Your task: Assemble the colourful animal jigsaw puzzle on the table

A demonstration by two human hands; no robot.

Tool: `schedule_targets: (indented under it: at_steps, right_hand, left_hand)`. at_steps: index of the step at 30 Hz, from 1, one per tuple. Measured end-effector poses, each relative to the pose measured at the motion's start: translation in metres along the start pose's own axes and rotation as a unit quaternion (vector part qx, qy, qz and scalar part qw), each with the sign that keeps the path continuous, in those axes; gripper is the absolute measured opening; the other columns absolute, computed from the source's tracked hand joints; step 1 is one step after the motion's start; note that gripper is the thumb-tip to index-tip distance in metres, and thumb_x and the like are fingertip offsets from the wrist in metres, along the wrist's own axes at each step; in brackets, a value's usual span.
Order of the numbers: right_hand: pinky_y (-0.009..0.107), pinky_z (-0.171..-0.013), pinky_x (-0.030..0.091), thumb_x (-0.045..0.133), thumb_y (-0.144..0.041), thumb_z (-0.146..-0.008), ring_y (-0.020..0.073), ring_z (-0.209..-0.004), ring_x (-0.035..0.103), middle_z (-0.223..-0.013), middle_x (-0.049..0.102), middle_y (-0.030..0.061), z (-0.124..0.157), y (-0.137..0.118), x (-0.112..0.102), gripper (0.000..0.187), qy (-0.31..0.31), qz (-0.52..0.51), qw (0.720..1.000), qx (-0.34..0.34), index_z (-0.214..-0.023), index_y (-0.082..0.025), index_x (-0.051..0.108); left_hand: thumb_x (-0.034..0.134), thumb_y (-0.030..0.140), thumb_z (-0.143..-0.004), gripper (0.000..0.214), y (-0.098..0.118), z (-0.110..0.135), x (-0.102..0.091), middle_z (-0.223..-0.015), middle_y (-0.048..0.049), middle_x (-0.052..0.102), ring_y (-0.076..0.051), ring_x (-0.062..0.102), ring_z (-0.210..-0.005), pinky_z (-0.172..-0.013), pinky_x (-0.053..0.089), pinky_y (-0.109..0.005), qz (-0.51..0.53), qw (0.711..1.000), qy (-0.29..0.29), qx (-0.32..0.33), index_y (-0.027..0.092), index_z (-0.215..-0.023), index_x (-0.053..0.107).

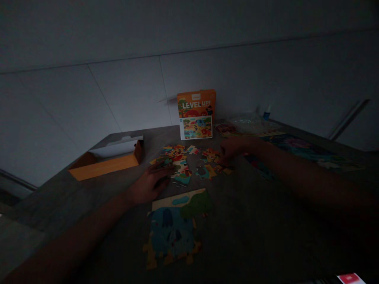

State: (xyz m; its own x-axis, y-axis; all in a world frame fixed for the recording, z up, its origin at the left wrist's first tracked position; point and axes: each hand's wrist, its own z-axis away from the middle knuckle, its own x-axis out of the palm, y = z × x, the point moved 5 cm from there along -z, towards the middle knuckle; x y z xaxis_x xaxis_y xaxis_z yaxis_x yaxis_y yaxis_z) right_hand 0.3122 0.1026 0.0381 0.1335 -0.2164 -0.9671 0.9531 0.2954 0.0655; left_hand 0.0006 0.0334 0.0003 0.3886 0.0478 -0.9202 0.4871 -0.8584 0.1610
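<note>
Two boxes (pixel 108 166), puzzle pieces (pixel 180 165) apparently outside

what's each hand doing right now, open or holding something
Left hand: over the pieces, grip can't be told.
Right hand: at the pieces too, too dark to tell its grip.

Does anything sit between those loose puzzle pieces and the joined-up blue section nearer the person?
Only the left hand partly does: it lies at the left end of the gap, reaching over some loose pieces. Elsewhere, nothing visible stands between them and the joined section. The right hand is off to the right.
</note>
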Motion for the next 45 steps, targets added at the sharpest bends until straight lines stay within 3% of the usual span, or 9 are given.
schedule_targets:
  at_steps: [5,10,15,18,22,26,30,38,45]
  right_hand:
    - [0.032,-0.061,0.043,0.072,-0.067,-0.071,0.0241,-0.069,0.064,-0.076,0.069,0.0113,0.017,-0.015,0.007,0.053,-0.098,0.016,0.995,0.031,-0.076,-0.014,0.071]
    - [0.032,-0.06,0.041,0.055,-0.067,-0.087,0.0234,-0.071,0.064,-0.087,0.07,0.0167,0.012,-0.037,0.01,0.06,-0.061,0.004,0.998,-0.015,-0.094,-0.01,0.073]
    - [0.029,-0.056,0.041,0.059,-0.054,-0.088,0.0199,-0.062,0.063,-0.078,0.071,0.0121,0.01,-0.035,0.007,0.045,-0.084,0.01,0.996,-0.004,-0.084,-0.012,0.074]
    - [0.029,-0.061,0.041,0.066,-0.044,-0.084,0.0231,-0.072,0.066,-0.081,0.072,0.0133,0.009,-0.031,-0.001,0.034,-0.042,0.032,0.999,-0.001,-0.087,-0.012,0.074]
    - [0.03,-0.066,0.043,0.058,-0.056,-0.089,0.0279,-0.087,0.067,-0.095,0.072,0.0181,-0.001,-0.03,0.0,0.049,0.04,0.025,0.999,0.004,-0.099,-0.01,0.074]
    - [0.029,-0.066,0.042,0.044,-0.048,-0.098,0.0258,-0.085,0.067,-0.095,0.072,0.0186,-0.01,-0.027,0.01,0.048,0.053,0.009,0.999,0.009,-0.098,-0.01,0.074]
    - [0.031,-0.067,0.042,0.049,-0.042,-0.095,0.0268,-0.085,0.067,-0.094,0.071,0.0182,-0.006,-0.02,0.002,0.041,0.062,0.01,0.998,0.027,-0.098,-0.01,0.075]
    - [0.027,-0.062,0.037,0.083,-0.049,-0.063,0.0194,-0.074,0.06,-0.081,0.068,0.0031,0.009,-0.036,0.011,0.043,-0.131,-0.066,0.983,-0.112,-0.091,-0.018,0.072]
    - [0.027,-0.057,0.034,0.082,-0.038,-0.067,0.0167,-0.068,0.059,-0.078,0.066,0.0027,0.017,-0.043,0.009,0.03,-0.14,-0.014,0.987,-0.073,-0.078,-0.014,0.068]
  left_hand:
    - [0.046,0.018,-0.097,0.039,-0.001,0.001,0.0,-0.138,-0.0084,0.061,-0.029,0.048,-0.137,-0.114,0.041,-0.058,0.0,1.0,-0.007,-0.009,0.019,-0.134,0.058]
    - [0.046,0.02,-0.098,0.037,-0.002,0.001,0.001,-0.138,-0.008,0.061,-0.028,0.047,-0.137,-0.116,0.038,-0.059,-0.002,1.0,-0.017,-0.017,0.019,-0.132,0.06]
    - [0.048,0.02,-0.098,0.04,-0.004,0.002,0.002,-0.141,-0.0069,0.058,-0.028,0.043,-0.14,-0.117,0.038,-0.057,-0.007,0.999,-0.024,-0.023,0.021,-0.136,0.056]
    - [0.048,0.02,-0.097,0.041,-0.005,0.003,0.002,-0.141,-0.0063,0.059,-0.029,0.042,-0.141,-0.116,0.039,-0.058,-0.006,0.999,-0.022,-0.029,0.021,-0.137,0.056]
    - [0.046,0.02,-0.098,0.039,-0.002,0.002,0.0,-0.139,-0.0075,0.061,-0.028,0.047,-0.137,-0.114,0.041,-0.057,-0.003,1.0,-0.015,-0.017,0.02,-0.135,0.057]
    - [0.047,0.021,-0.098,0.038,-0.001,0.001,0.0,-0.138,-0.0082,0.061,-0.028,0.05,-0.135,-0.112,0.044,-0.056,-0.003,1.0,-0.015,-0.022,0.02,-0.135,0.058]
    - [0.048,0.019,-0.097,0.037,-0.001,0.001,-0.001,-0.138,-0.0073,0.061,-0.027,0.05,-0.135,-0.113,0.044,-0.055,0.004,1.0,-0.01,-0.014,0.021,-0.132,0.06]
    - [0.047,0.02,-0.098,0.037,0.0,0.001,0.0,-0.139,-0.008,0.06,-0.028,0.049,-0.136,-0.114,0.043,-0.056,0.003,0.999,-0.022,-0.026,0.02,-0.134,0.058]
    - [0.047,0.019,-0.097,0.039,-0.001,0.001,0.0,-0.139,-0.0092,0.06,-0.03,0.044,-0.139,-0.114,0.04,-0.058,0.002,0.999,-0.021,-0.026,0.019,-0.135,0.058]
